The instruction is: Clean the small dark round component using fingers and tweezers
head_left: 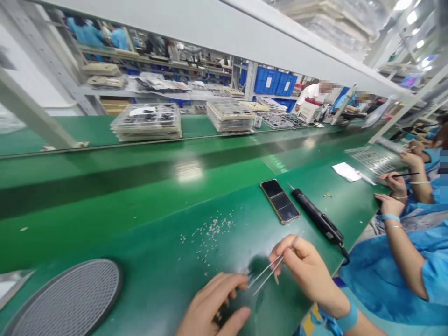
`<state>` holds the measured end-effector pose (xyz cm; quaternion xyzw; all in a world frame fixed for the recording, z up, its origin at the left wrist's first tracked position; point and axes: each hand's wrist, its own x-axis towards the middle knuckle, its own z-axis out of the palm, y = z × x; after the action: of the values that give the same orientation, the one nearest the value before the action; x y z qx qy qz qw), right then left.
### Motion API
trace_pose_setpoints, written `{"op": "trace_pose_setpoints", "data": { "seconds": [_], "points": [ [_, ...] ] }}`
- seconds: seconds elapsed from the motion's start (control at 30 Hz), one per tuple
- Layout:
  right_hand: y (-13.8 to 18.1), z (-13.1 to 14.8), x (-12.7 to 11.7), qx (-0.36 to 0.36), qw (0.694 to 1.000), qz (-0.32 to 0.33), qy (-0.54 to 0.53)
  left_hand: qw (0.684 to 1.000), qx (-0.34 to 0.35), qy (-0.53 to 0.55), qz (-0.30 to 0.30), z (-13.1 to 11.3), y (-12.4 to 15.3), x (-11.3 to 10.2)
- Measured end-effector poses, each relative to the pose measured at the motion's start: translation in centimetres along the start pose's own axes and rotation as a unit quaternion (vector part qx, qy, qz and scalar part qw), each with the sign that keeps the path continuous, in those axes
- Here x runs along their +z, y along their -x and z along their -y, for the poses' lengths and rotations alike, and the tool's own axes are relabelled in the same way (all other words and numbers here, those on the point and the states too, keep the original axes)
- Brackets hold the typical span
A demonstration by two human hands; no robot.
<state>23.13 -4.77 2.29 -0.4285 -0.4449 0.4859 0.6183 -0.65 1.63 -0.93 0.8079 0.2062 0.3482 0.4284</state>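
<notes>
My right hand [308,270] holds a pair of metal tweezers [266,275], gripped between thumb and fingers. The tweezer tips are slightly apart and point down and left, close to the fingertips of my left hand [217,303]. That left hand hovers low over the green bench, thumb and fingers apart in a loose curve; a few tiny bits show in the shadow under its palm, and I cannot tell whether they lie on the bench or on the skin. Many tiny pale pieces [214,228] are scattered on the bench just beyond my left hand.
A phone [280,201] and a black electric screwdriver [318,219] lie beyond my right hand. At lower left sits a round grey mesh disc [70,298]. Stacked trays [149,122] stand across the green belt [140,172]. Co-workers' hands [390,205] work at right.
</notes>
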Motion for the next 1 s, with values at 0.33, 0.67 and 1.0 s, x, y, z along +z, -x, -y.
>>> {"op": "trace_pose_setpoints", "data": {
  "seconds": [0.33,0.67,1.0],
  "points": [
    [0.3,1.4,0.7,-0.093,0.994,-0.026,0.058,0.985,-0.119,0.057,-0.11,-1.4,-0.3,-0.1],
    [-0.9,-0.8,5.9,-0.002,0.814,0.314,0.49,0.962,-0.129,-0.104,-0.219,-1.7,-1.4,-5.7],
    [-2.4,-2.2,8.6,0.006,0.762,0.335,0.555,0.856,-0.189,-0.48,-0.026,-1.3,2.0,-12.0]
  ]
}}
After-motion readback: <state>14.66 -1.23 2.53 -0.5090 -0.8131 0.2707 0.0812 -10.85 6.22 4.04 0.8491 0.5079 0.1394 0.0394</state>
